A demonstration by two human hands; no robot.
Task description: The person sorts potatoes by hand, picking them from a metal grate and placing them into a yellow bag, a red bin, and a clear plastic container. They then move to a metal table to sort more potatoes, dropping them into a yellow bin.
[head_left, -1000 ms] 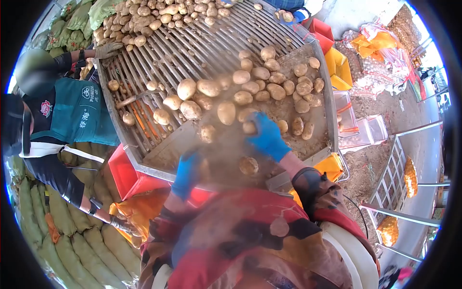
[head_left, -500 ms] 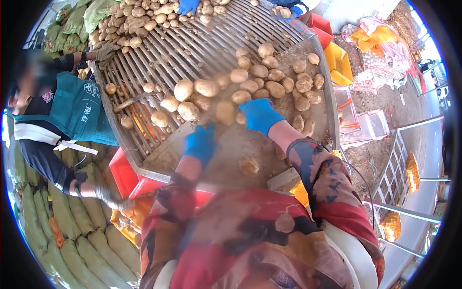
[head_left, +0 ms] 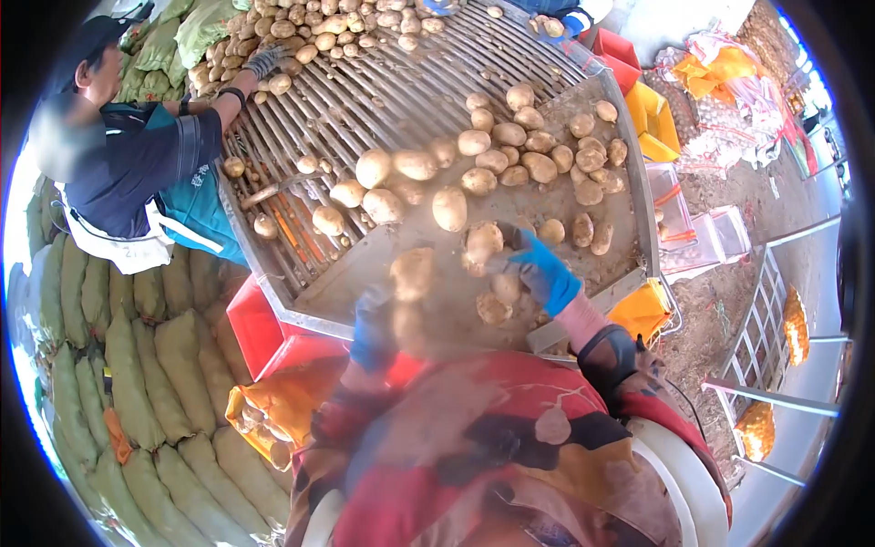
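Observation:
My left hand (head_left: pixel 372 330), in a blue glove, is low at the near edge of the sorting table, smeared by motion. Right beside its fingers are a blurred potato (head_left: pixel 412 273) and another below it. My right hand (head_left: pixel 547 273), also gloved in blue with dirty fingertips, has its fingers apart over the metal plate (head_left: pixel 355 264). Its fingertips overlap the edge of a potato (head_left: pixel 483 244), while a second potato (head_left: pixel 494 308) lies just below them. Farther up the plate sits a loose group of potatoes (head_left: pixel 538 167), with larger ones (head_left: pixel 383 206) to the left by the slats.
A metal slatted rack (head_left: pixel 383 100) stretches away, with a potato heap (head_left: pixel 301 27) at its far end. At left, a co-worker (head_left: pixel 137 173) reaches onto it. Green sacks (head_left: pixel 137 374) cover the lower left. Red (head_left: pixel 260 328) and yellow (head_left: pixel 652 118) chutes flank the table.
Both hands have come back toward my body, with potatoes now around them on the near plate. The co-worker has leaned in, reaching to the heap. The view has shifted slightly.

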